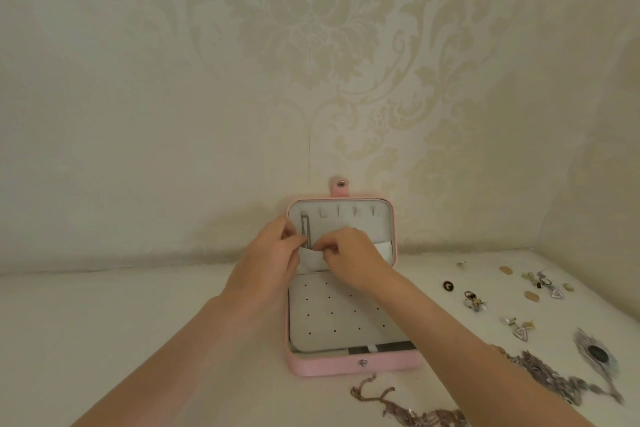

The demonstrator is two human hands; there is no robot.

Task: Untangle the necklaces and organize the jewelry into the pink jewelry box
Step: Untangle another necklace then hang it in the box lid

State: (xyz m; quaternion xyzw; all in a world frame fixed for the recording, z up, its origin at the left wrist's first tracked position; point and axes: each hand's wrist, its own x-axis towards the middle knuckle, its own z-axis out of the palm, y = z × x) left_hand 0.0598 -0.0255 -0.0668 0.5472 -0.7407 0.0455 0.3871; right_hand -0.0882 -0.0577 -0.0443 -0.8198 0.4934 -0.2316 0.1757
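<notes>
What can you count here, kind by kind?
Pink jewelry box: 1
Hands: 2
Chain hung in lid: 1
Chain heaps on table: 2
Total: 6
Small pieces at right: too blurred to count.

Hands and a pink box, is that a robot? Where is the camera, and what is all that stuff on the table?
No robot here. These are a person's two hands, filmed by a camera worn on their head that looks down, so the arms reach in from the bottom.

The pink jewelry box lies open on a white table against a patterned wall. The left hand and right hand both pinch at the white pocket in the lid, where a thin necklace hangs from a hook. What is in each grip is too small to see.

To the right lie earrings and tangled necklaces.
</notes>
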